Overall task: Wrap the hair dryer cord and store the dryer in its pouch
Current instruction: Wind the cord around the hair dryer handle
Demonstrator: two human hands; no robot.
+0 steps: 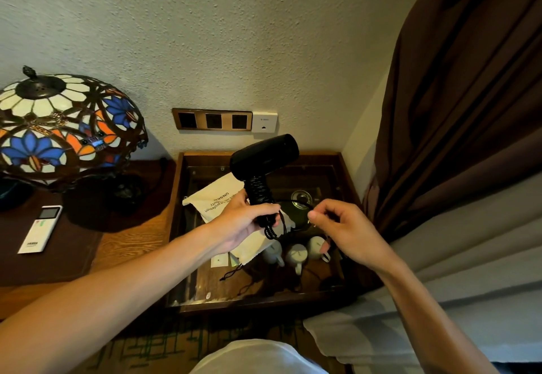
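Just right of the frame's centre, the left hand point(243, 221) is wrapped around the lower handle of one black hair dryer point(264, 155), whose barrel points up and to the right above the fist. The coiled cord point(258, 190) is wound in tight turns around the handle above the fingers, and a short loose loop hangs below the hand. To its right, the right hand point(346, 230) has thumb and forefinger pressed together on a thin stretch of the cord, the other fingers curled in. Under both hands lies one cream pouch point(217, 199) with printed lettering, resting on the glass top of a wooden side table point(176, 227); its black drawstrings trail toward the lower centre. Three small white cups point(296, 255) stand below the glass near the right hand. At the left sit one stained-glass lamp point(64, 127) and one white remote point(41, 228). On the wall, three dark sockets point(212, 120) share one frame beside one white plate point(264, 122).
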